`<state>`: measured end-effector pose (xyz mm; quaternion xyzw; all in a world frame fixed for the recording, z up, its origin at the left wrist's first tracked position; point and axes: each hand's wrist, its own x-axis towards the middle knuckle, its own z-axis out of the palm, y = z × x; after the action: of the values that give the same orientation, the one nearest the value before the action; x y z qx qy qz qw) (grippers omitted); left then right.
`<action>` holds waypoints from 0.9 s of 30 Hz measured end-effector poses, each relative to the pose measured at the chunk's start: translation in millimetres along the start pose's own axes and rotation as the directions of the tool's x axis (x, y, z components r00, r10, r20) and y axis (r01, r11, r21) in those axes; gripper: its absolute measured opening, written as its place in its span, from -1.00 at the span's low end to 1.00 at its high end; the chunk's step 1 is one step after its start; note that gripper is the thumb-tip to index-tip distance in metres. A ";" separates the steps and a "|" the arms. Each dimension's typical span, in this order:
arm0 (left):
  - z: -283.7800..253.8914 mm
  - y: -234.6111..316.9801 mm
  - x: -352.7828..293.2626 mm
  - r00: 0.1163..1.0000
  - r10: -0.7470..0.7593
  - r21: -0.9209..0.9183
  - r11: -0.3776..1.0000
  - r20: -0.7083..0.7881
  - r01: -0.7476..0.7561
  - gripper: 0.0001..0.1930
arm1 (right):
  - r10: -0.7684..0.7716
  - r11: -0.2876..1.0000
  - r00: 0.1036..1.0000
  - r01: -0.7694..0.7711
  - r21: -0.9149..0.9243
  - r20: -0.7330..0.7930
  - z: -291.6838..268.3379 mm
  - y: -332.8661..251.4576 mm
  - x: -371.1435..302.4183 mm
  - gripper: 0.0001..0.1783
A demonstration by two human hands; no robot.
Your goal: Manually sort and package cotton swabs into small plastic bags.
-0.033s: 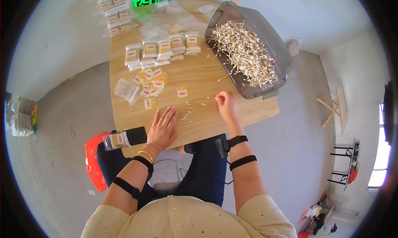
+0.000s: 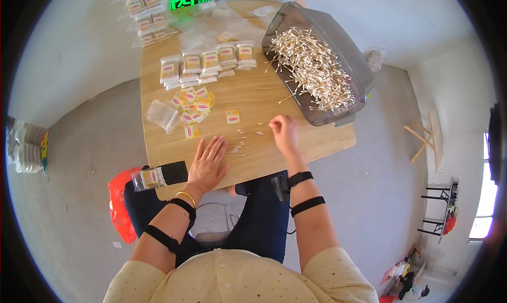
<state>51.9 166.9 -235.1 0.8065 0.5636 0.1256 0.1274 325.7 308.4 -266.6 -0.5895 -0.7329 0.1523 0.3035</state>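
Bench (image 2: 327, 139) carries a grey bin (image 2: 343, 39) of loose swabs (image 2: 311, 65); the step appears to be gathering swabs singly, the next move calling for parallel alignment; left hand (image 2: 207, 163) lies flat, fingers extended, against laid-out swabs (image 2: 235, 155); right hand (image 2: 284, 131) pinches a single swab (image 2: 263, 124) near its end
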 end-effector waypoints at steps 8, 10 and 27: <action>3.5 -3.2 -3.2 1.000 -0.006 0.019 1.000 -0.011 0.007 -0.25 | -0.094 0.990 0.986 0.078 0.117 0.138 42.5 -91.5 -29.1 -0.92; 2.6 -2.1 -2.5 1.000 -0.012 0.026 1.000 0.001 0.012 -0.24 | -0.132 0.969 0.987 0.108 0.224 0.096 40.3 -90.7 -33.3 -0.94; 11.8 -2.5 -3.8 0.999 -0.003 0.155 0.988 0.051 -0.005 -0.20 | -0.005 0.880 0.995 0.052 0.472 -0.099 43.2 -105.4 -56.7 -0.67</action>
<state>52.5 163.4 -247.3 0.8172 0.5677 0.0607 0.0784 224.3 232.7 -253.6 -0.4932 -0.6666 0.2942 0.4752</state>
